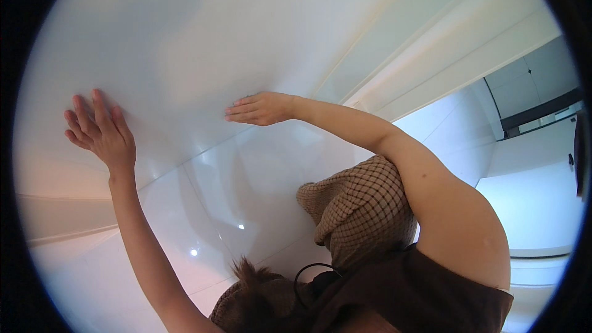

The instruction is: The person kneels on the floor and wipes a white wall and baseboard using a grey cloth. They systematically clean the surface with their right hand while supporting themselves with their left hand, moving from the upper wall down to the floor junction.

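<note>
My left hand [102, 133] is spread with its fingers apart, laid palm-first against a smooth white wall-like surface [138, 55]. Farther right, my right hand [261, 109] rests on or very near the same surface with its fingers together. Its palm side is turned away, so anything thin under it is hidden. Soft shadows of my arms fall on the white surface around both hands.
Below the surface's lower edge lie glossy white floor tiles [259, 185]. My checked brown trousers [365, 203] show bent legs. At right, pale trim [444, 55] borders an opening towards a white cabinet-like unit [527, 212] and a dark strip [541, 111].
</note>
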Demonstrator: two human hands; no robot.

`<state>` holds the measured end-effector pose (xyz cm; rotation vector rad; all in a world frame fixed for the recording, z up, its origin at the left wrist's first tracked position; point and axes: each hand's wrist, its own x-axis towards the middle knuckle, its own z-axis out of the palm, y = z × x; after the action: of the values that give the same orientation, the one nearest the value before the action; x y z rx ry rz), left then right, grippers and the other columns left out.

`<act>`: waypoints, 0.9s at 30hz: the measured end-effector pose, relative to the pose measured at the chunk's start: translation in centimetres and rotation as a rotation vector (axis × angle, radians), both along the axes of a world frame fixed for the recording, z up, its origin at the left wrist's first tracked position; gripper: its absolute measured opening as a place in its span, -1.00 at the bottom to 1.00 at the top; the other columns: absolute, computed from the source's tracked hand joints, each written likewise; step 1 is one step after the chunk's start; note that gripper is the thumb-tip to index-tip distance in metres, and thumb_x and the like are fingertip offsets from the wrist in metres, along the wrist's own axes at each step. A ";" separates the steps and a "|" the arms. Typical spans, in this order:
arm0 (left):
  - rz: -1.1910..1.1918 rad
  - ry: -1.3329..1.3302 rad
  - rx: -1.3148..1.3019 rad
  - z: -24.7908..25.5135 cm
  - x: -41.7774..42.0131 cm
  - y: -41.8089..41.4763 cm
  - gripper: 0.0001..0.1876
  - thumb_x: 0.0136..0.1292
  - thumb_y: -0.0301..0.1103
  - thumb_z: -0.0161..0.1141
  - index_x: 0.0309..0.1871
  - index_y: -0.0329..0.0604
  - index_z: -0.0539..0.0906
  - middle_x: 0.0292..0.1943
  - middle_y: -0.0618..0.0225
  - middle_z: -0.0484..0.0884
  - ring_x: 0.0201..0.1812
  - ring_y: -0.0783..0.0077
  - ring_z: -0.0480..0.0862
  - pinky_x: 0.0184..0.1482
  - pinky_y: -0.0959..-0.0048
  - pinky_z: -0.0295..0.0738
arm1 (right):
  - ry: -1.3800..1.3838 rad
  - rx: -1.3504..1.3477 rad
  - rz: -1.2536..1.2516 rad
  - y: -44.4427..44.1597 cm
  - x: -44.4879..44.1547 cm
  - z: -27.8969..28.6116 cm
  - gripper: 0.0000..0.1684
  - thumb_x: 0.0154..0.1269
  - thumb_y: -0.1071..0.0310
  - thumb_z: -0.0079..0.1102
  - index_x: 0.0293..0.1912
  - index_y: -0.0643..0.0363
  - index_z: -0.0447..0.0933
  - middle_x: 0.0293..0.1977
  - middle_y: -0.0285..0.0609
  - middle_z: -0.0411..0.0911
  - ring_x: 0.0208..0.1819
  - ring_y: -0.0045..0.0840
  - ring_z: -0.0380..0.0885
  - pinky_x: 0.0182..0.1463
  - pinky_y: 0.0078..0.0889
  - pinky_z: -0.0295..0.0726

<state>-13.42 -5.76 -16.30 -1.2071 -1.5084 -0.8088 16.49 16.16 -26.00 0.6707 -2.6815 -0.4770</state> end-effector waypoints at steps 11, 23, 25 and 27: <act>-0.024 0.002 -0.108 -1.1 3.3 -2.2 -0.62 0.34 -0.41 0.23 0.22 -0.06 0.55 0.29 0.28 0.46 0.33 0.23 0.36 0.28 0.31 0.25 | 1.436 -0.085 -0.623 10.9 6.9 23.3 -0.44 0.35 0.60 -0.25 0.32 0.42 0.36 0.37 0.17 0.31 0.41 0.02 0.26 0.50 -0.03 0.14; -0.007 0.030 -0.223 0.4 4.9 -2.4 -0.59 0.33 -0.42 0.21 0.25 -0.09 0.52 0.34 0.25 0.40 0.36 0.15 0.33 0.31 0.23 0.26 | 1.125 -0.135 -0.775 10.5 10.5 3.6 -0.27 0.12 0.77 -0.14 0.35 0.56 0.17 0.42 0.45 0.03 0.43 0.37 0.04 0.46 0.27 0.11; -0.020 0.043 -0.244 0.6 5.5 -2.2 -0.59 0.34 -0.42 0.20 0.25 -0.09 0.51 0.34 0.24 0.40 0.36 0.14 0.33 0.32 0.22 0.26 | 1.004 -0.229 -0.855 9.2 11.0 -1.5 -0.25 0.13 0.79 -0.09 0.37 0.57 0.13 0.44 0.40 -0.01 0.43 0.40 0.00 0.48 0.27 0.10; -0.042 0.061 -0.254 0.7 5.7 -2.2 -0.56 0.34 -0.41 0.22 0.29 -0.06 0.50 0.36 0.25 0.39 0.39 0.20 0.31 0.33 0.22 0.22 | 0.905 -0.304 -0.922 7.9 11.2 -6.3 -0.21 0.12 0.80 -0.06 0.38 0.60 0.05 0.45 0.40 -0.09 0.45 0.40 -0.05 0.50 0.24 0.04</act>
<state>-7.71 -7.93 -15.60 -1.4410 -1.5746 -0.6144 27.69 24.09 -32.34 -0.7574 -1.9356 -0.4124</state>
